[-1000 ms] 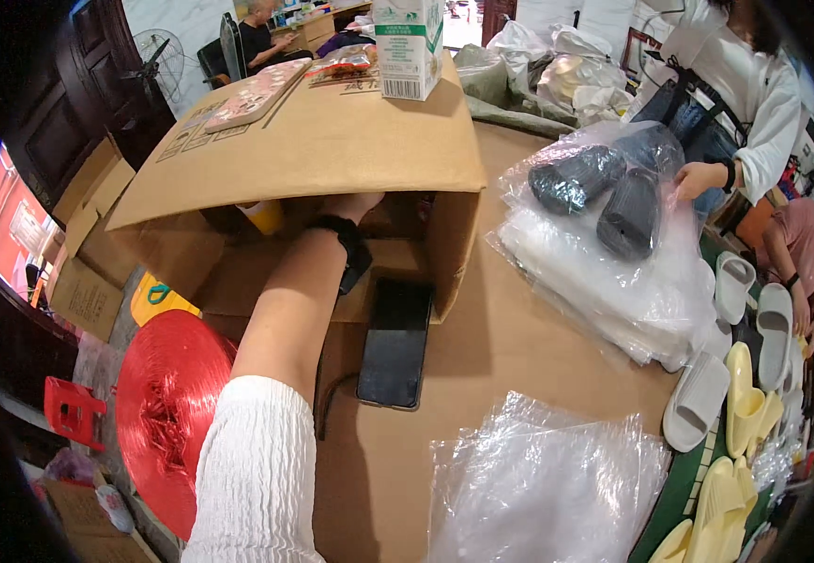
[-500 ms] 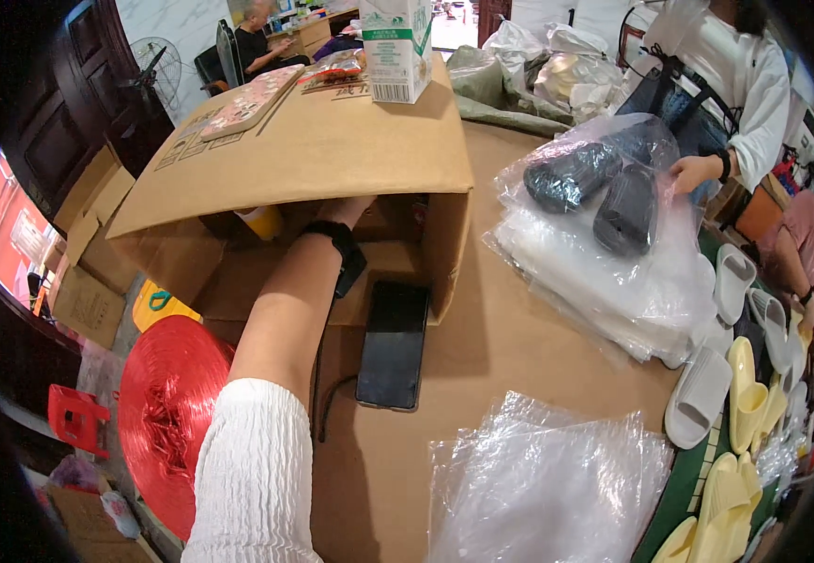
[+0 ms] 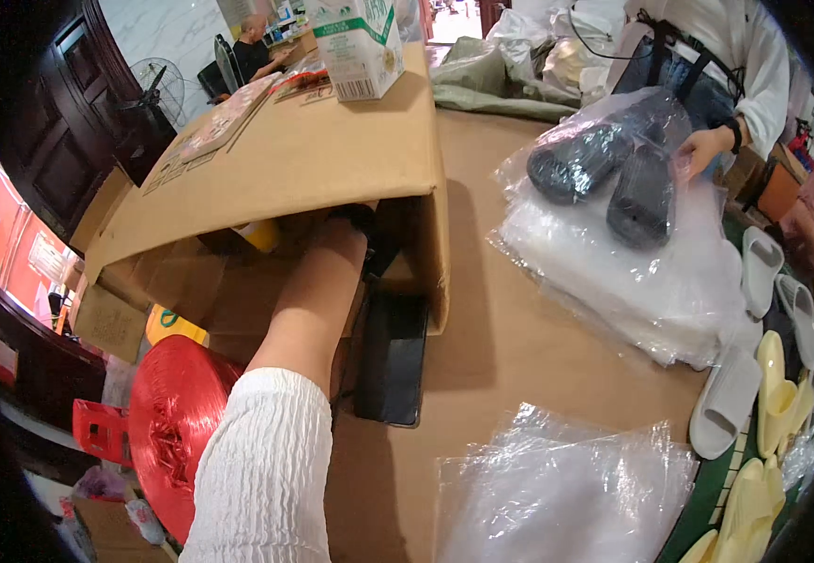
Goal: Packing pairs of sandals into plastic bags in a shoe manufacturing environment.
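My left forearm (image 3: 318, 300), in a white ribbed sleeve, reaches into the open side of a large cardboard box (image 3: 313, 159) lying on the brown table. Only the wrist with its black band (image 3: 362, 220) shows at the box's mouth; my left hand is hidden inside, so its grip is unknown. A yellow object (image 3: 261, 235) sits inside the box near the wrist. A black phone (image 3: 393, 361) lies flat on the table just right of my forearm. My right hand is out of sight.
A white-and-green carton (image 3: 360, 42) and a booklet (image 3: 224, 122) lie on the box. A red twine roll (image 3: 167, 422) sits at lower left. Clear bags (image 3: 557, 488) lie in front. Another person's hand (image 3: 702, 150) holds bagged dark slippers (image 3: 604, 174); pale slippers (image 3: 726, 403) line the right edge.
My left arm has pushed deeper into the box; the hand and watch, visible before at the opening, are now mostly hidden under the flap. The other person's bag has shifted slightly.
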`<state>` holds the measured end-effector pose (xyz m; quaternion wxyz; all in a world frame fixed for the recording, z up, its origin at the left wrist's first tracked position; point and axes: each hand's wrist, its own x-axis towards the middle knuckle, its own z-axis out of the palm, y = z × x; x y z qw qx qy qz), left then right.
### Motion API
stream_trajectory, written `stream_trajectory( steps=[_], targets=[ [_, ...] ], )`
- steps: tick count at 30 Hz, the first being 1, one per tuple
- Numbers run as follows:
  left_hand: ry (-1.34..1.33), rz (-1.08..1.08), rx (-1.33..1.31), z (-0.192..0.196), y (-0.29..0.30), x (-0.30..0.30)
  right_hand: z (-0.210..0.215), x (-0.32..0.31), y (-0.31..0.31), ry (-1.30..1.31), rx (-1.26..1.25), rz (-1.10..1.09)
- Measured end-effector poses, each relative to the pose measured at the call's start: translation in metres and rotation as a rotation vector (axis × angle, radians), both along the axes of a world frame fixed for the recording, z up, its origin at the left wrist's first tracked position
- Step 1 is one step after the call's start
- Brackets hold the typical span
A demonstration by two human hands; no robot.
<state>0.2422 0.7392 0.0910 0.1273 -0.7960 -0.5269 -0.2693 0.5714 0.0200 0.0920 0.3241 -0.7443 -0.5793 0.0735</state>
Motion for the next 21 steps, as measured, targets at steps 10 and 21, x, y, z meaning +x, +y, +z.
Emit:
stream_trajectory(
  steps=[10, 21],
  targets=[
    [-0.036, 0.060, -0.204, -0.005, -0.004, 0.003, 0.108, -0.064, 0.182, 0.021, -0.020, 0.035],
    [-0.132, 0.049, -0.390, 0.010, 0.003, 0.020, 0.001, 0.009, 0.004, -0.014, -0.001, 0.006]
  ],
)
